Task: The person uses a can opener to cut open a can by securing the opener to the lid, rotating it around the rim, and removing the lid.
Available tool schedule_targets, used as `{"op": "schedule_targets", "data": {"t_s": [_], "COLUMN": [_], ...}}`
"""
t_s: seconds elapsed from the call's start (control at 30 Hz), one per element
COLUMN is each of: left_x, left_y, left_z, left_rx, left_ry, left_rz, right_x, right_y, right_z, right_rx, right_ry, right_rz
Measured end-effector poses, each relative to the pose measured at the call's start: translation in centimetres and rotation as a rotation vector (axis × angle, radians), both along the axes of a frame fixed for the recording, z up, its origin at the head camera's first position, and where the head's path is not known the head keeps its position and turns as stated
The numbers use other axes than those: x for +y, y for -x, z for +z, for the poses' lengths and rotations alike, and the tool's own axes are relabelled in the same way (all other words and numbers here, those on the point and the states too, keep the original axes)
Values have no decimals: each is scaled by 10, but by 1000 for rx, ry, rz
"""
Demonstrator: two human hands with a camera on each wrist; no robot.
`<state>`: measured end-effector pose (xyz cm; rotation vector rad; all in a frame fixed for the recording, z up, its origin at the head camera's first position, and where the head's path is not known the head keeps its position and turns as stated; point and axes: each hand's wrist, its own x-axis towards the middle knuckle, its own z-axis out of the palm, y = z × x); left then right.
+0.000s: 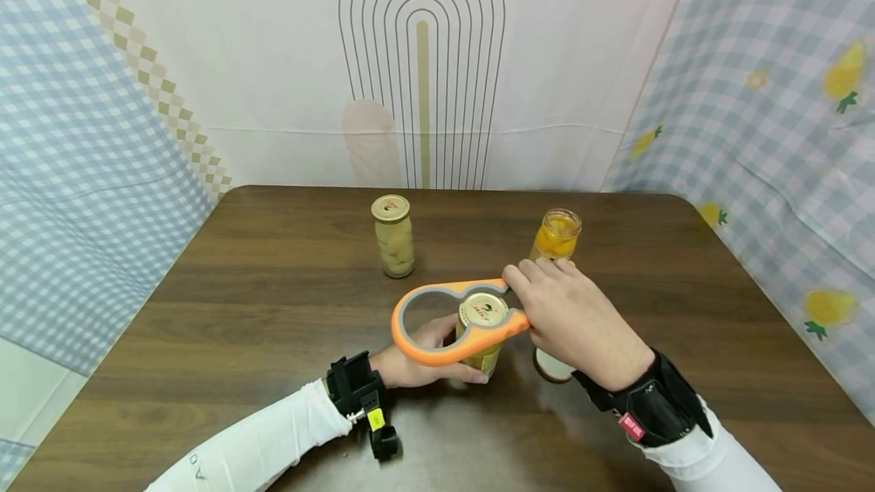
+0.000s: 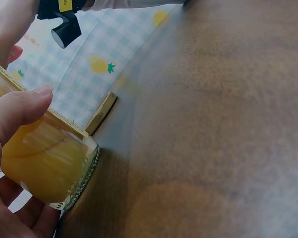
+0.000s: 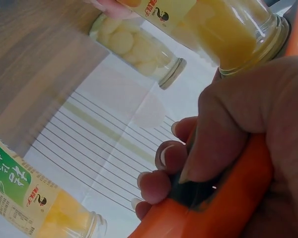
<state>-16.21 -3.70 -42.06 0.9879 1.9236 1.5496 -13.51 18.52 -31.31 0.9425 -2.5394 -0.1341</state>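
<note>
My left hand (image 1: 431, 359) grips a closed glass jar (image 2: 44, 163) of yellow fruit, thumb on one side and fingers round the other. Its pale gold lid (image 1: 484, 310) faces up. Around the top of this jar stands an orange and grey jar opener (image 1: 427, 357), its arms passing on both sides of the lid. My right hand (image 1: 581, 317) holds the opener's handles, fingers wrapped over them. In the right wrist view, the thumb presses across a dark part of the orange handle (image 3: 198, 213).
Behind my right hand stands a lidless jar (image 1: 557, 234) of orange fruit. A loose lid (image 1: 552, 367) lies on the brown table (image 1: 273, 302) beside the right hand. At the back left stands a closed jar (image 1: 394, 241) of pale fruit. Patterned cloths hang round the table.
</note>
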Motion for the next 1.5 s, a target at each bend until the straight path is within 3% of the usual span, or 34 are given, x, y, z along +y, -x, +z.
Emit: {"op": "schedule_targets", "data": {"t_s": [0.13, 0.37, 0.67, 0.83, 1.23, 1.5], "left_x": [-1, -1, -4, -4, -5, -5], "left_y": [0, 1, 0, 0, 1, 0], "left_z": [1, 1, 2, 2, 1, 2], "left_rx": [2, 89, 63, 40, 74, 50], "left_ry": [24, 55, 103, 94, 120, 82], "left_rz": [24, 19, 62, 47, 59, 43], "right_x": [0, -1, -1, -1, -2, -1], "right_y": [1, 4, 5, 6, 7, 9], "right_z": [0, -1, 0, 0, -1, -1], "right_rx": [19, 49, 48, 55, 58, 65], "right_ry": [-3, 4, -5, 2, 39, 41], "right_rz": [13, 30, 35, 41, 54, 54]}}
